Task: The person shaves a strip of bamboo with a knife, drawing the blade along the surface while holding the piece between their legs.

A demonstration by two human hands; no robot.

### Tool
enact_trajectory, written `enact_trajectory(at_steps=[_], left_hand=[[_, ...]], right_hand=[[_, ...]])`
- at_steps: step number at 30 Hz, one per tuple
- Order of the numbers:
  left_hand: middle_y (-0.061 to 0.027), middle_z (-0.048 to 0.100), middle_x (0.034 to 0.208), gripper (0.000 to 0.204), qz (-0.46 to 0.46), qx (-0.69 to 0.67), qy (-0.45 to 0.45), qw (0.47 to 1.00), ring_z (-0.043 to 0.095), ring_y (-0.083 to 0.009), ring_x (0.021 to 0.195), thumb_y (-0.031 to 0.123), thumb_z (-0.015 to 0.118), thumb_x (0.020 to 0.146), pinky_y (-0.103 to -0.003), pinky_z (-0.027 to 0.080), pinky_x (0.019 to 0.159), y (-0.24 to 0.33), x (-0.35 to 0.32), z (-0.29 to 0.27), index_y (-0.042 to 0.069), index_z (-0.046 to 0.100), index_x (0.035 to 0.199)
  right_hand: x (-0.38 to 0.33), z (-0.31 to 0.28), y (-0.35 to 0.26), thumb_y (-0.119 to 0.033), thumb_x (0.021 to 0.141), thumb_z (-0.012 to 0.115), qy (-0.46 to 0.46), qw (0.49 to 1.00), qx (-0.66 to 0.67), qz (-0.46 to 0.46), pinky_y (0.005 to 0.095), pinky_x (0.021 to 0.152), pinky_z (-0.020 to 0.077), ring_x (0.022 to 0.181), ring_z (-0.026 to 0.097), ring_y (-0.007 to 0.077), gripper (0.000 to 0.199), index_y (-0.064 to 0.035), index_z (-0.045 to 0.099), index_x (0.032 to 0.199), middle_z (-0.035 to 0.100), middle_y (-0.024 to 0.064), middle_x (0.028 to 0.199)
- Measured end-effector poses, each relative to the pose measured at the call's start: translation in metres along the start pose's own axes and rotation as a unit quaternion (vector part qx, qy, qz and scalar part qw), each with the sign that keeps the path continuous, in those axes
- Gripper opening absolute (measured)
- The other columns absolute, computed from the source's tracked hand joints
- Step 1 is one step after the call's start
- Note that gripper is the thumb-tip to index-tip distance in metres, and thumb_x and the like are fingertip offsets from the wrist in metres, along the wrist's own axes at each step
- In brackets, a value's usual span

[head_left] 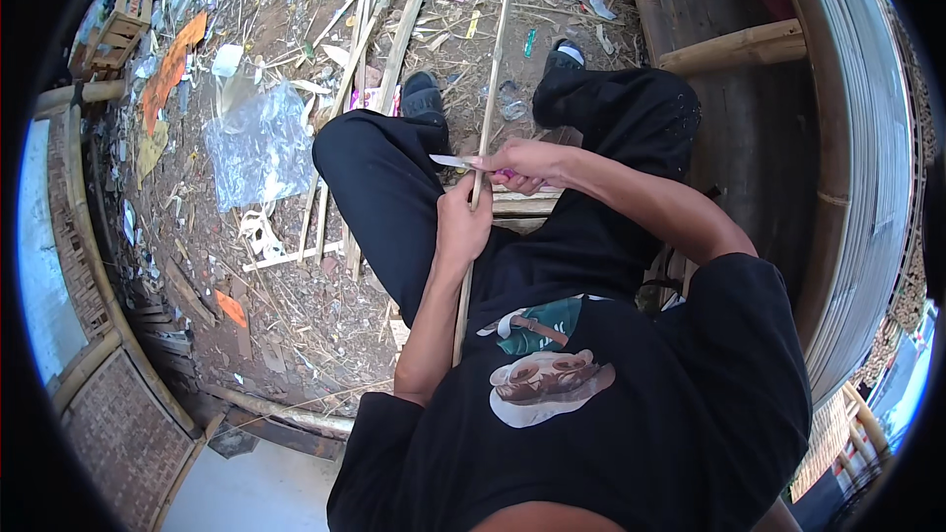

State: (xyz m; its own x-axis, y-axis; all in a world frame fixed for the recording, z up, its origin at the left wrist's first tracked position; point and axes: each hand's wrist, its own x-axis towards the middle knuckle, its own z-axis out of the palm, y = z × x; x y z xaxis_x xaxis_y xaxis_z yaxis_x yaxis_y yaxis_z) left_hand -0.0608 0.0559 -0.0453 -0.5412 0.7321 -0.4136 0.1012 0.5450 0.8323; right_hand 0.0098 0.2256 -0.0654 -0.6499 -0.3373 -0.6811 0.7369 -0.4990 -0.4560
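A long, thin bamboo strip (498, 59) runs from beyond my feet, between my knees and back along my left forearm. My left hand (463, 224) is closed around it, in front of my lap. Just beyond, my right hand (530, 164) grips a knife with a pinkish handle (506, 173). Its pale blade (452, 161) points left and lies across the strip, seemingly touching it. The fingers of my right hand partly hide the handle.
Several split bamboo strips (402, 34) lie on the littered dirt ground ahead. A clear plastic sheet (258, 143) is spread left of my knee. Bamboo-framed woven panels (123, 433) stand at the left, and a bamboo post (734, 46) juts in at the right.
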Motion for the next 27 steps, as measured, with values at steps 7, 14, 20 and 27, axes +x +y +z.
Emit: enact_trajectory(at_steps=[7, 14, 20, 27], left_hand=[[-0.013, 0.061, 0.07, 0.021, 0.008, 0.016, 0.017, 1.0, 0.051, -0.0111, 0.063, 0.01, 0.057, 0.093, -0.031, 0.045, 0.06, -0.005, 0.004, 0.0, -0.002, 0.063, 0.11], [-0.016, 0.065, 0.076, 0.022, 0.053, -0.006, 0.048, 0.997, 0.057, -0.0117, 0.067, 0.01, 0.058, 0.093, -0.032, 0.048, 0.064, -0.009, 0.001, 0.002, -0.003, 0.063, 0.11], [-0.0159, 0.067, 0.077, 0.026, -0.002, 0.029, 0.011, 1.0, 0.056, -0.0107, 0.068, 0.01, 0.057, 0.094, -0.031, 0.048, 0.066, 0.008, 0.0, 0.0, -0.002, 0.063, 0.116], [-0.0238, 0.065, 0.079, 0.028, 0.027, 0.016, 0.03, 0.999, 0.063, -0.0262, 0.075, 0.008, 0.056, 0.093, -0.037, 0.049, 0.067, 0.001, 0.002, 0.001, -0.002, 0.061, 0.118]], right_hand=[[0.005, -0.005, -0.004, -0.051, 0.092, 0.063, 0.1, 0.988, -0.106, -0.05, 0.0218, 0.039, 0.0197, 0.042, 0.029, 0.0033, 0.053, -0.0104, 0.049, 0.06, 0.036, -0.0073, 0.05], [-0.001, -0.02, -0.02, -0.055, 0.092, 0.06, 0.211, 0.961, -0.146, -0.099, 0.0226, 0.04, 0.0197, 0.042, 0.029, 0.0033, 0.055, -0.0106, 0.05, 0.06, 0.036, -0.0071, 0.05], [0.003, -0.031, -0.017, -0.059, 0.086, 0.066, 0.188, 0.97, -0.12, -0.094, 0.024, 0.04, 0.0231, 0.041, 0.034, 0.0051, 0.058, -0.0083, 0.052, 0.06, 0.041, -0.0044, 0.051], [0.007, -0.049, -0.024, -0.057, 0.083, 0.07, 0.246, 0.957, -0.095, -0.117, 0.0244, 0.039, 0.0249, 0.04, 0.036, 0.0061, 0.057, -0.008, 0.055, 0.059, 0.044, -0.0036, 0.051]])
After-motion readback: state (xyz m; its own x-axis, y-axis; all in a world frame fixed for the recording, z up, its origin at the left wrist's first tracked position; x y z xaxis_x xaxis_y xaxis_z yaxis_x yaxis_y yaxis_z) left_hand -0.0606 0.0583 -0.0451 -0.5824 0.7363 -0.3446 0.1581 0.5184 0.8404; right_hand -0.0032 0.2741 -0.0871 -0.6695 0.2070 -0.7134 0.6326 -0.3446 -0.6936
